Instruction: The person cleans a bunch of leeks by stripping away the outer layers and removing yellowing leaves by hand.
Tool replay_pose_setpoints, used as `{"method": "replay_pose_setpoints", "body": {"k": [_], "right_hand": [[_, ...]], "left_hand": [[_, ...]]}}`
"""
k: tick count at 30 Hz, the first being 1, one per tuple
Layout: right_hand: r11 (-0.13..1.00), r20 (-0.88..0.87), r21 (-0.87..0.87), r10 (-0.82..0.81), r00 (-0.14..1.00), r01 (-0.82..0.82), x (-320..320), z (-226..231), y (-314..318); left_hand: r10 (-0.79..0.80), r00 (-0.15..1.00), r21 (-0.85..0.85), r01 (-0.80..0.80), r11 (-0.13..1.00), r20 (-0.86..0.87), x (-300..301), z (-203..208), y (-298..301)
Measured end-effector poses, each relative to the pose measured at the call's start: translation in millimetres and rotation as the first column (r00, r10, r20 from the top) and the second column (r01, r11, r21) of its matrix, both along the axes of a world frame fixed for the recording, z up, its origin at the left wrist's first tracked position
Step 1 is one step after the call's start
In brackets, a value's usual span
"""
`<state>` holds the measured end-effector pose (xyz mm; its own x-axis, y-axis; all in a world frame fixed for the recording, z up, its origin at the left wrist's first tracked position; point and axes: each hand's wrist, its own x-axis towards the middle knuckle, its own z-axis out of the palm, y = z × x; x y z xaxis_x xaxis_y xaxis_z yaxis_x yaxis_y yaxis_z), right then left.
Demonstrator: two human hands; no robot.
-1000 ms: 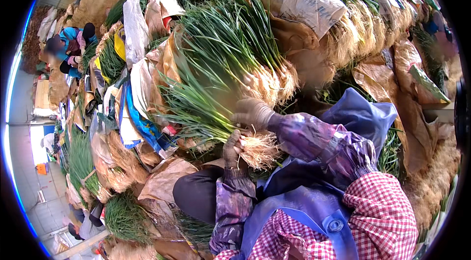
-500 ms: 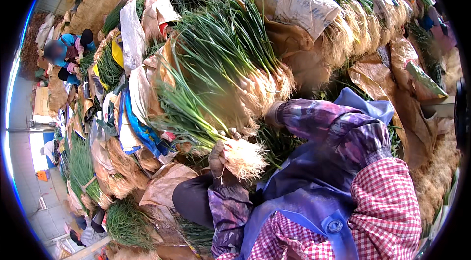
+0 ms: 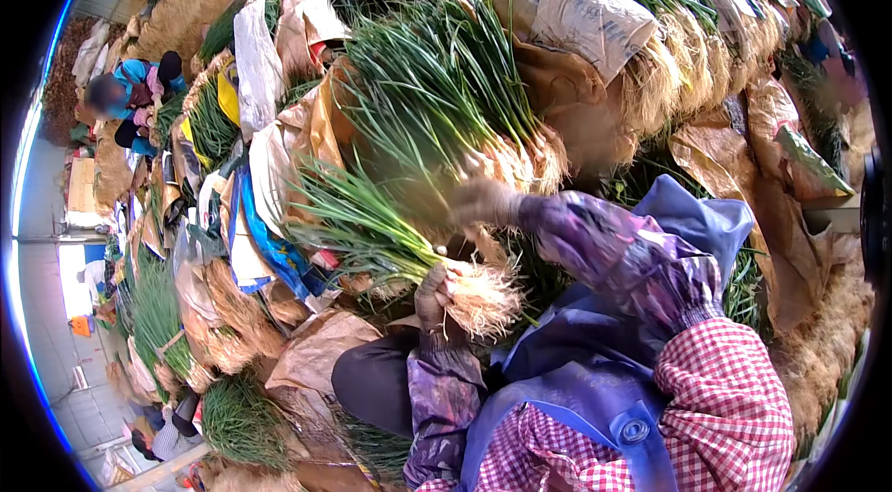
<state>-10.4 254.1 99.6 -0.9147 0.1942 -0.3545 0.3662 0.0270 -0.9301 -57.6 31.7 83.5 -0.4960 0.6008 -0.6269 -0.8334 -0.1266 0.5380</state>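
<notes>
One hand (image 3: 431, 297) grips scallions (image 3: 401, 236); sack (image 3: 595, 20) seems lettered.

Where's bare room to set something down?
Likeliest, the bare tan sacking between the dark-clad knee and lower-left spring onions. Crowded: the left hand grips a spring onion bunch; the right hand is near the larger pile.

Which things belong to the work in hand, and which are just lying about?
Likely in the work:
bunch, in the left hand
pile, just beyond the blurred right hand

Apparently lying about:
pale sack, upper right
blue wrapper, left
brown sheet, lower left
</notes>
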Motion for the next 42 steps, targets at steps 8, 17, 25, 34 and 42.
{"method": "replay_pose_setpoints", "body": {"k": [8,17,25,34,42], "right_hand": [[0.96,0.028,0.279,-0.026,0.999,0.017,-14,-42,-20],[0.752,-0.416,0.579,-0.058,0.907,0.314,-11,-54,-21],[0.839,0.162,0.419,0.306,0.938,-0.346,23,-23,-44],[0.642,0.304,0.755,-0.165,0.938,-0.132,-32,-11,14],[0.78,0.272,0.621,-0.122,0.954,-0.077,-69,-43,32]], "left_hand": [[-0.308,0.917,-0.11,0.289,0.951,-0.253,9,-1,10],[-0.1,0.974,0.603,-0.043,0.796,0.202,36,70,13],[-0.114,0.984,0.84,-0.054,0.541,0.137,3,51,-8],[-0.132,0.98,0.601,0.015,0.799,0.151,7,53,7],[-0.054,0.996,0.165,0.041,0.986,0.074,-7,-41,-23]]}}
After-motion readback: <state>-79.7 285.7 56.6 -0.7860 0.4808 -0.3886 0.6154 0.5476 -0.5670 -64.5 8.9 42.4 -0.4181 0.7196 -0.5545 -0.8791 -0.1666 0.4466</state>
